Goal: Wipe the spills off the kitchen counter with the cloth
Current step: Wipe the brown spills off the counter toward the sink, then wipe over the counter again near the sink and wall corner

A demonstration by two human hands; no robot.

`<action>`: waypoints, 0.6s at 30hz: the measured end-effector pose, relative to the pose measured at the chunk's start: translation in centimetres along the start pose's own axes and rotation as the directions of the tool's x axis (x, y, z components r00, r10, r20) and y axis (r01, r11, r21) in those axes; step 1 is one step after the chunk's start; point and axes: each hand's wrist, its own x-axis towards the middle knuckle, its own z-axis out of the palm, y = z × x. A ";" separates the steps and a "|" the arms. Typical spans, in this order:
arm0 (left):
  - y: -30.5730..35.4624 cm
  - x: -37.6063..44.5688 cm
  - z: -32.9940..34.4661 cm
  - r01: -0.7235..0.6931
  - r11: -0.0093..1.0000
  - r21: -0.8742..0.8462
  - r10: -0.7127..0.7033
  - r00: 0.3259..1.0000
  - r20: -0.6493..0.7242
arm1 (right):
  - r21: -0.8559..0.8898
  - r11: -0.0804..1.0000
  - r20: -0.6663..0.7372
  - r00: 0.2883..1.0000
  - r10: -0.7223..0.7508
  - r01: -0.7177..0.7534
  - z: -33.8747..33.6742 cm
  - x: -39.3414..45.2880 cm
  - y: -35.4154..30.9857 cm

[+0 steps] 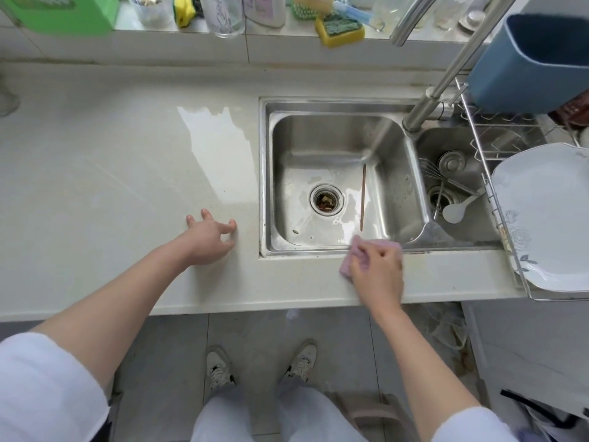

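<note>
Head: right hand [377,269] presses pink cloth [353,253].

sink [338,106]: steel double basin | chopstick [363,197]: lies in left basin right of drain | whisk [430,169], white rice paddle [454,212]: right basin | plate [541,215]: in wire rack [497,215] | sponge [339,30]: yellow-green, on sill

Right hand [377,269] presses pink cloth [357,255] on counter [127,186] at sink [334,177] edge; left hand [208,240] spread on counter.
</note>
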 end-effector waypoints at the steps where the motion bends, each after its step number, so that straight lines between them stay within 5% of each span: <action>1: -0.1 0.0 0.1 0.004 1.000 0.001 -0.004 1.000 0.006 | -0.028 0.994 0.056 0.993 -0.102 0.104 1.1 -0.6 -1.6; 4: -0.8 0.2 0.6 -0.001 1.000 -0.006 0.001 1.000 0.022 | -0.035 0.920 0.318 0.877 -0.359 0.389 2.9 -3.4 -4.2; 6: -1.0 0.4 0.6 -0.004 1.000 -0.004 0.004 0.999 0.040 | -0.057 0.903 0.319 0.865 -0.389 0.427 1.8 -3.0 -1.7; 9: -1.1 0.6 0.6 -0.011 1.000 0.012 0.011 0.999 0.050 | -0.102 0.991 0.048 0.996 -0.078 0.082 -1.7 0.1 4.1; 13: -1.2 0.5 1.1 -0.029 0.999 0.016 0.028 0.998 0.051 | 0.027 0.951 -0.166 0.937 0.308 -0.308 -3.3 2.0 5.6; 15: -1.3 0.5 0.9 -0.024 1.000 0.020 0.023 0.998 0.056 | 0.025 0.944 -0.171 0.929 0.328 -0.329 -1.7 1.8 3.3; 18: -1.1 0.4 0.7 -0.028 0.999 0.017 0.027 0.997 0.067 | -0.002 0.992 -0.105 0.987 0.125 -0.126 1.8 0.8 -1.2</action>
